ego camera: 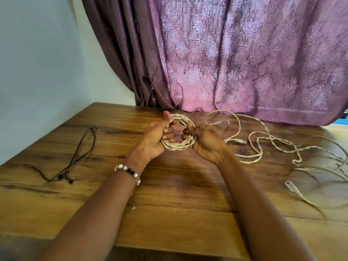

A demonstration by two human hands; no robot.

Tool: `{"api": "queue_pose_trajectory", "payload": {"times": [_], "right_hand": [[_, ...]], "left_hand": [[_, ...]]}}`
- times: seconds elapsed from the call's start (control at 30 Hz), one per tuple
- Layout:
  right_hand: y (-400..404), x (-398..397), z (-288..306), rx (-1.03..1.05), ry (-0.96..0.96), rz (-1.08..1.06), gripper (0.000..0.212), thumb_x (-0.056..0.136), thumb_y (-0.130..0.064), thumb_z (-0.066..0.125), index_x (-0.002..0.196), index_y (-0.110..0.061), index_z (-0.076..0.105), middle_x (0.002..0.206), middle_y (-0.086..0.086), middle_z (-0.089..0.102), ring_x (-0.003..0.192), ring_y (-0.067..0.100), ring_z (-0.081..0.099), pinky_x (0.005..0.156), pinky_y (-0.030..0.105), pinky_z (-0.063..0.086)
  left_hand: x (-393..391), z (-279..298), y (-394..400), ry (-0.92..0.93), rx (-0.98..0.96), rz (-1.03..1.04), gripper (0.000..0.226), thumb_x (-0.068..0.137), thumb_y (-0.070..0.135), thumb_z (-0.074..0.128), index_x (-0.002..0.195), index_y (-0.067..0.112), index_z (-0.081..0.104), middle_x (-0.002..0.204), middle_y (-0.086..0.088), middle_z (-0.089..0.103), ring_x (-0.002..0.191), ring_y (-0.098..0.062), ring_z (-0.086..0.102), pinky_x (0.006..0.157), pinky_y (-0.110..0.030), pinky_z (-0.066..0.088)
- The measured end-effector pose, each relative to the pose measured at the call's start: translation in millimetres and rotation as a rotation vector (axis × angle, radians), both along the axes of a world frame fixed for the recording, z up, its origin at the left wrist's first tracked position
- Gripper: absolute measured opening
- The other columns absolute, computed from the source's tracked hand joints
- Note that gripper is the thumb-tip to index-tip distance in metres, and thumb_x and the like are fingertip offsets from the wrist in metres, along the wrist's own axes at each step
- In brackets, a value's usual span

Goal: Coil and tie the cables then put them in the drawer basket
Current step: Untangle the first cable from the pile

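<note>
A round coil of beige twisted cable (177,146) is held upright above the wooden table (177,200). My left hand (156,136) grips its left side with the thumb raised. On the right side my right hand (203,142) is closed around the strands. The uncoiled rest of the beige cable (263,146) trails from my right hand across the table to the right in loose loops, with clear plugs (242,141) on the ends. No drawer basket is in view.
A thin dark cord (79,157) lies loose on the table's left part. A purple patterned curtain (235,59) hangs behind the table's far edge. Another cable end with a plug (291,186) lies near the right front.
</note>
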State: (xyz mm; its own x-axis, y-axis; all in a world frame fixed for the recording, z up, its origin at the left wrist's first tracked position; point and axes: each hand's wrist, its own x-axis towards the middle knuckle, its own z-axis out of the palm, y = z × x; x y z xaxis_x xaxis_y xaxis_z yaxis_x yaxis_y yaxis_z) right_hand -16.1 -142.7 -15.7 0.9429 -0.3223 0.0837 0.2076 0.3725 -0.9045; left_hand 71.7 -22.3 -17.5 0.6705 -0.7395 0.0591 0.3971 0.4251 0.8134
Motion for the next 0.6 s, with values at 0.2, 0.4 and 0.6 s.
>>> {"api": "queue_pose_trajectory", "payload": {"times": [0.2,0.4,0.6], "right_hand": [[11,5,-4,0.072,-0.013,0.074,0.029,0.101,-0.019,0.041,0.081,-0.009,0.059,0.059,0.002,0.045,0.051,0.014,0.047,0.054,0.031,0.05],[2,-4,-6,-0.263,-0.017,0.013,0.026,0.1,-0.012,0.041,0.092,-0.006,0.065,0.062,0.006,0.058,0.051,0.02,0.056,0.052,0.031,0.047],[16,-2,6,-0.163,-0.067,-0.054,0.027,0.1,-0.019,0.045,0.081,-0.007,0.058,0.061,0.002,0.053,0.036,0.008,0.039,0.04,0.024,0.045]], "left_hand": [[3,2,2,0.079,0.154,0.04,0.052,0.092,0.057,0.045,0.058,0.018,0.038,0.033,0.007,0.025,0.024,-0.005,0.019,0.032,-0.011,0.02],[-8,5,1,-0.06,0.269,0.162,0.049,0.094,0.042,0.052,0.052,0.021,0.039,0.038,0.008,0.026,0.029,-0.007,0.019,0.036,-0.012,0.016],[-18,9,-6,-0.127,0.261,0.312,0.048,0.095,0.04,0.051,0.053,0.021,0.04,0.041,0.004,0.03,0.029,-0.006,0.021,0.037,-0.011,0.018]]}}
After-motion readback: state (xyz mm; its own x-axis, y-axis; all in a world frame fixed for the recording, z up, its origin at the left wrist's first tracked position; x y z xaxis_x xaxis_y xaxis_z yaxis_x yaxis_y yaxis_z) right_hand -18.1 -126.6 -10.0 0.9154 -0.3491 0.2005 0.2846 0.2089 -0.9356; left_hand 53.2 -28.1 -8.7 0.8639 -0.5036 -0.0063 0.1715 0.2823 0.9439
